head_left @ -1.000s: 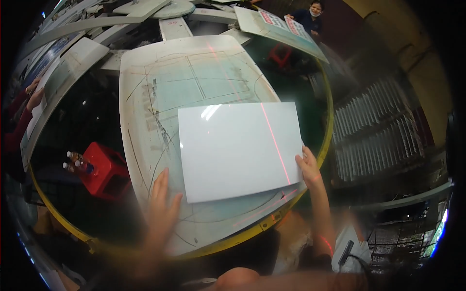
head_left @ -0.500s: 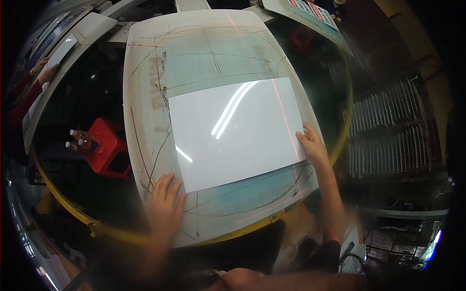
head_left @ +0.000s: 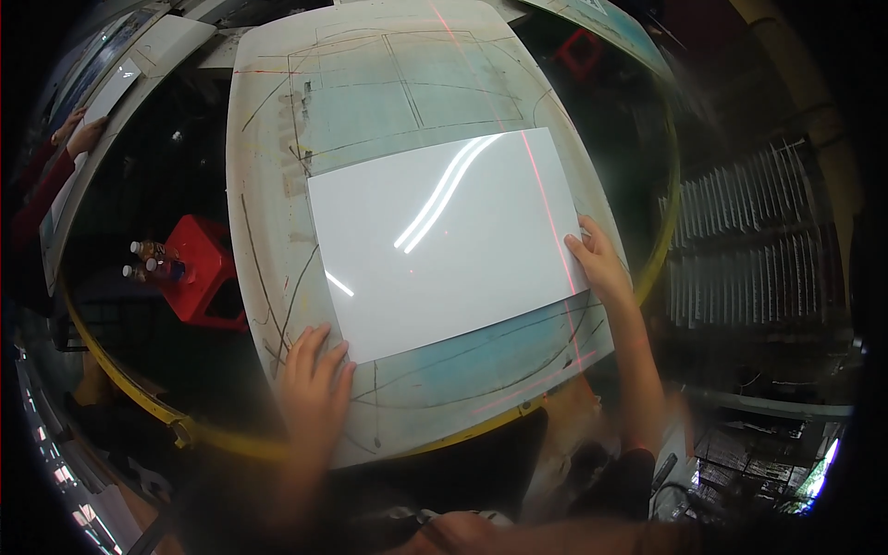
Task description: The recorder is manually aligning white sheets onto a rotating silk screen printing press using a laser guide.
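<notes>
A glossy white rectangular sheet (head_left: 449,236) lies on a pale, stained board (head_left: 421,83) marked with dark pencil-like lines; a red laser line crosses both. My left hand (head_left: 314,393) rests with fingers slightly spread and lying on the board at the sheet's lower-left corner, the fingertips at or beside its edge. At the right edge, my right hand (head_left: 597,259) grips the sheet, thumb on top and the other fingers curled by the edge, partly hidden.
A red stool (head_left: 199,236) holding several bottles (head_left: 148,268) stands left. Another person's hands (head_left: 83,134) grip a white panel at upper left. A yellow curved rail (head_left: 139,393) runs round the board; a rack of thin slats (head_left: 726,240) stands right.
The view has shifted, cropping the person at upper right. The sheet sits slightly further toward the board's left side, with my right hand still gripping it. My left hand's fingers remain near its corner.
</notes>
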Tool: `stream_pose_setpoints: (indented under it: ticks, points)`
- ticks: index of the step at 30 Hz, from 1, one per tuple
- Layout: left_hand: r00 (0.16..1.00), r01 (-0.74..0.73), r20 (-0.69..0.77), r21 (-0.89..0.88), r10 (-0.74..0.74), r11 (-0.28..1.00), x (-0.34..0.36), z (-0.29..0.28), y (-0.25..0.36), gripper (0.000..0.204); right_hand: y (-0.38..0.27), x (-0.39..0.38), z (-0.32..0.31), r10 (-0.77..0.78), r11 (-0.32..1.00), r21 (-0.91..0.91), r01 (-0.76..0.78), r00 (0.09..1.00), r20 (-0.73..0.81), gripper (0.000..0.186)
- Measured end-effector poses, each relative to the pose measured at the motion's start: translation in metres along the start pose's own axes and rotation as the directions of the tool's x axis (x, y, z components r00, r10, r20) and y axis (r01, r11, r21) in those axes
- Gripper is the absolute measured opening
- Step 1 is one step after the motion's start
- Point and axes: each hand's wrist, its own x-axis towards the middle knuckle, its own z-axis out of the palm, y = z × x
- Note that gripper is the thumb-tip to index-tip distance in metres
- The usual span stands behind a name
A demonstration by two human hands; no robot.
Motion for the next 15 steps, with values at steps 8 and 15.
stream_pose_setpoints:
  ticks: [8,15]
  points:
    - [1.000,0.020,-0.004,-0.005,-0.020,1.000,-0.0022,0.0023,0.0025,0.023,-0.0069,-0.0003,0.0050,-0.003,0.999,-0.042,0.002,1.000,-0.020,0.034]
    - [1.000,0.024,0.001,0.016,-0.024,1.000,-0.0011,0.0015,0.0045,0.023,-0.0066,0.0005,0.0007,0.045,0.996,-0.084,-0.044,0.999,0.008,0.048]
